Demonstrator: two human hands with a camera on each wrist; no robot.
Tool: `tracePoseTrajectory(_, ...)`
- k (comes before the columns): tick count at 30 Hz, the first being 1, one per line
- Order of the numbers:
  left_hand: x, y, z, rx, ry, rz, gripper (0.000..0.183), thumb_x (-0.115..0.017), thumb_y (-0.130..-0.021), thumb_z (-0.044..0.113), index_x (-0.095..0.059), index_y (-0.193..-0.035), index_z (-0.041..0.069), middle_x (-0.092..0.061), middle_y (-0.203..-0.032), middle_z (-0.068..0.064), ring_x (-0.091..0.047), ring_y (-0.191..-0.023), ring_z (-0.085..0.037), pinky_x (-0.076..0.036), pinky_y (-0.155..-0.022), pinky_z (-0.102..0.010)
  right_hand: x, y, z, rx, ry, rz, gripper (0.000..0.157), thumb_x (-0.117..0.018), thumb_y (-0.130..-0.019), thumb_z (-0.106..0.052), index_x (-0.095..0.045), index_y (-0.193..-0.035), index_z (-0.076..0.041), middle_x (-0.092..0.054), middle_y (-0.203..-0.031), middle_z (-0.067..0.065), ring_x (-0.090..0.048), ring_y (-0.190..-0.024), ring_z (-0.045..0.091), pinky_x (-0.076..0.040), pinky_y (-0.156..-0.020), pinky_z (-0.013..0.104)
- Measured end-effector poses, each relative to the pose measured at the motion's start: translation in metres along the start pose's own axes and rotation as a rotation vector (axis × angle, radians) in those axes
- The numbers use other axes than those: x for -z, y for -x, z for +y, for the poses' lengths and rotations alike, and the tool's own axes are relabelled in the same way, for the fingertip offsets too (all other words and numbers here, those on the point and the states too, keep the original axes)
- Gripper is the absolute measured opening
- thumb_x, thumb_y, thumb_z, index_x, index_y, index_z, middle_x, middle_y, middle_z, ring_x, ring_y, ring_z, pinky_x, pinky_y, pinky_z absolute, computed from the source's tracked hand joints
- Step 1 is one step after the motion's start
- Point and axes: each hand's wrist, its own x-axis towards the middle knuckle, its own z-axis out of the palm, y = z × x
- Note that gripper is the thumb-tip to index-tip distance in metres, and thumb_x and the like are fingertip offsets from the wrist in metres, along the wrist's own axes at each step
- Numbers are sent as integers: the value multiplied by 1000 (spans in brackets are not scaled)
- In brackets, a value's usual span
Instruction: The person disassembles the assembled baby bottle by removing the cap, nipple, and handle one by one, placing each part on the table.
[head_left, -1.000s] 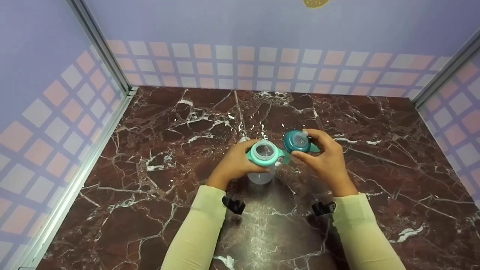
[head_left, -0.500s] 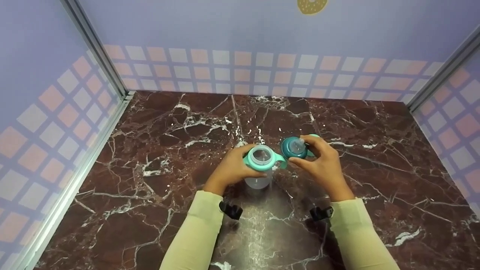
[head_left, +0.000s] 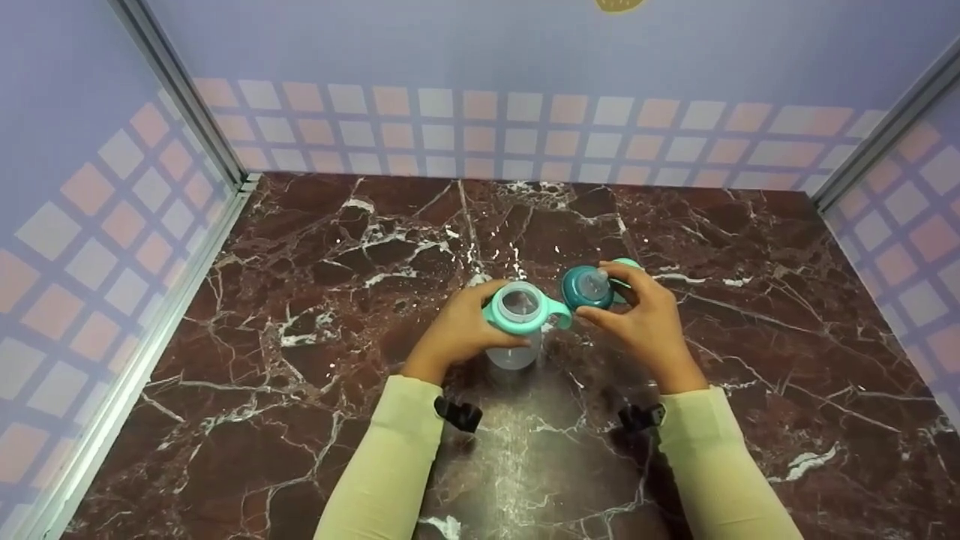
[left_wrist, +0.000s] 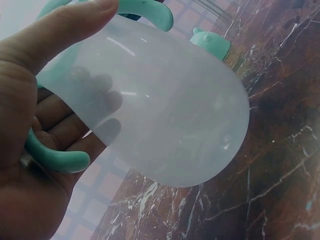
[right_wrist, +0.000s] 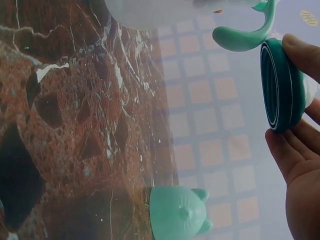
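Note:
My left hand (head_left: 461, 326) grips a translucent baby bottle (left_wrist: 175, 105) around its upper part, at a mint two-handled ring (head_left: 553, 311). The bottle's mouth is uncovered and faces up towards the head camera. Beside it, my right hand (head_left: 641, 322) pinches a teal bottle collar (head_left: 581, 289) with a clear nipple (head_left: 598, 280) between thumb and fingers. The collar's threaded underside (right_wrist: 271, 85) faces the bottle side in the right wrist view, close by a ring handle (right_wrist: 242, 39). A mint cat-faced cap (right_wrist: 177, 212) stands on the table, partly hidden behind my right fingers in the head view.
The brown marble table (head_left: 337, 450) has white veins and small white specks behind the bottle. Lilac walls (head_left: 525, 45) with pink and white squares enclose the back and sides. A black wrist camera mount (head_left: 457, 414) sits at my left cuff.
Both hands keep their holds. The collar and nipple have tilted slightly, and more of the cap's top shows behind my right fingers. The head view has shifted a little.

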Motion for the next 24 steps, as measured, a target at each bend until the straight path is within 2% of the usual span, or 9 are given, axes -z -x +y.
tracePoseTrajectory(4, 0, 0, 0, -3, 2, -4, 76, -95, -56, 27, -63, -126, 24, -68, -114, 8, -62, -106, -11, -47, -100, -37, 2, 1, 2, -32, 2, -4, 62, -88, -67, -26, -64, -122, -10, -62, -131, 8, -61, -120, 27, -52, -87, 14)
tracePoseTrajectory(9, -1, 1, -2, -3, 13, -8, 78, -95, -56, 28, -63, -127, 24, -68, -115, 8, -62, -107, -11, -47, -100, -37, 3, 2, 4, -60, 63, -3, 67, -88, -66, -32, -63, -124, -11, -65, -128, 8, -64, -115, 23, -57, -80, 29)
tracePoseTrajectory(11, -1, 1, -2, -4, 17, -13, 78, -95, -56, 29, -62, -127, 24, -68, -116, 7, -62, -107, -11, -47, -100, -38, 3, 2, 5, -72, 85, 6, 68, -88, -65, -35, -64, -124, -12, -66, -125, 7, -65, -113, 21, -57, -77, 27)
tracePoseTrajectory(16, -2, 2, -2, 2, 20, -15, 77, -94, -57, 28, -62, -127, 23, -68, -116, 7, -62, -107, -11, -48, -100, -37, 3, 3, 9, -98, 117, 12, 71, -87, -64, -42, -64, -125, -13, -68, -122, 8, -67, -108, 20, -52, -73, 14)
tracePoseTrajectory(18, -3, 2, -3, 4, 16, -14, 77, -94, -57, 27, -62, -127, 23, -68, -115, 8, -61, -107, -11, -47, -100, -36, 4, 3, 10, -112, 138, 5, 73, -86, -65, -44, -63, -126, -13, -68, -122, 8, -67, -108, 20, -52, -74, 15)
tracePoseTrajectory(24, -2, 1, -2, 7, 2, -17, 76, -94, -58, 30, -63, -126, 24, -67, -116, 8, -61, -108, -10, -47, -101, -36, 5, 4, 11, -146, 197, -6, 71, -85, -67, -46, -62, -127, -16, -68, -119, 11, -68, -104, 23, -55, -77, 37)
